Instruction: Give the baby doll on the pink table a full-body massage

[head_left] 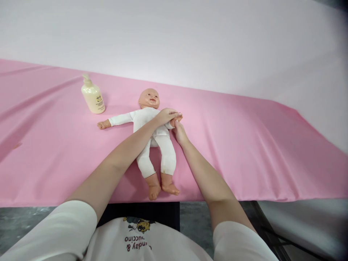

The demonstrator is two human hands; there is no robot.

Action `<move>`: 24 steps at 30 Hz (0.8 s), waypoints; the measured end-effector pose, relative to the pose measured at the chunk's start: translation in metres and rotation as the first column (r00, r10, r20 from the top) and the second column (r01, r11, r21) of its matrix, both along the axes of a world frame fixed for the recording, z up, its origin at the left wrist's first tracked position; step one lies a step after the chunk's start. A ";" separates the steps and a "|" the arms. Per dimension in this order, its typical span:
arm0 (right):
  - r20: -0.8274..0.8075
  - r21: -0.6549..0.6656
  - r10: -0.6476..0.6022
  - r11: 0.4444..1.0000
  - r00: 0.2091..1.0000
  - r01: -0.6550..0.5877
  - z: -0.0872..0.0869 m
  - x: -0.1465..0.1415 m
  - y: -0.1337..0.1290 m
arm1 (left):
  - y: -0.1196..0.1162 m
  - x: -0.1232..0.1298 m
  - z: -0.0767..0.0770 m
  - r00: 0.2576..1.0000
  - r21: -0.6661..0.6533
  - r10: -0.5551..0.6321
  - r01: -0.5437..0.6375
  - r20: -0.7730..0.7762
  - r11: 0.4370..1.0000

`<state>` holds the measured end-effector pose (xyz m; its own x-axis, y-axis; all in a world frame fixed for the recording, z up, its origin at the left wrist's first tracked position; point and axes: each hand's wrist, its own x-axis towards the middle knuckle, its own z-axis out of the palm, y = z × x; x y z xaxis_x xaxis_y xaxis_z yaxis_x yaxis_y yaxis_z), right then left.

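A baby doll [145,119] with a soft white body lies face up on the pink cloth, its head away from me and its bare feet near the table's front edge. My left hand [167,115] reaches across its torso and is closed over the doll's arm at the right side, fingers lying along the small hand. From below and the right, my right hand [180,132] grips that same doll's hand [174,122], thumb on top. Its other arm stretches out to the left, untouched. My fingers partly hide the held forearm.
A cream pump bottle [94,97] stands on the cloth at the back left. The pink cloth [244,152] covers the table, with folds at both sides. Behind it rises a white wall [174,40]. Dark table legs [266,232] show below the right front edge.
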<state>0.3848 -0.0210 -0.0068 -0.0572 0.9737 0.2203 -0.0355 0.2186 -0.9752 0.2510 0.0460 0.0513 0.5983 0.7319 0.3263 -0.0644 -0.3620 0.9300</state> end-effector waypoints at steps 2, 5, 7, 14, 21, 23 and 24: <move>0.014 -0.009 -0.020 1.000 1.000 0.021 0.001 0.000 -0.001 | -0.001 0.000 0.000 1.000 0.011 0.018 -0.018 -0.023 1.000; 0.049 -0.002 -0.058 0.998 0.997 0.058 0.002 0.000 -0.002 | -0.001 0.002 -0.004 1.000 0.009 0.000 0.000 -0.014 1.000; 0.043 0.013 -0.077 0.997 0.996 0.077 0.003 0.000 -0.002 | 0.001 0.005 -0.009 1.000 0.017 -0.025 0.025 -0.017 1.000; 0.010 -0.003 -0.082 0.997 0.997 0.082 0.000 -0.001 0.006 | -0.003 0.006 -0.011 0.994 -0.049 -0.004 -0.001 -0.113 0.999; -0.080 -0.057 -0.102 0.994 0.992 0.098 0.001 -0.001 0.009 | -0.011 0.003 -0.004 0.961 -0.133 -0.119 0.088 -0.249 0.987; -0.073 -0.050 -0.081 0.996 0.994 0.077 0.004 -0.001 0.006 | -0.006 0.004 -0.009 0.973 -0.082 -0.107 0.092 -0.206 0.992; -0.058 -0.043 -0.064 0.997 0.996 0.061 0.005 -0.002 0.003 | -0.003 0.005 -0.012 0.983 -0.037 -0.086 0.081 -0.160 0.996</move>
<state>0.3833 -0.0177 -0.0022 0.0162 0.9833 0.1811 -0.0811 0.1818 -0.9800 0.2561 0.0428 0.0396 0.7008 0.6849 0.1992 0.0585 -0.3335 0.9409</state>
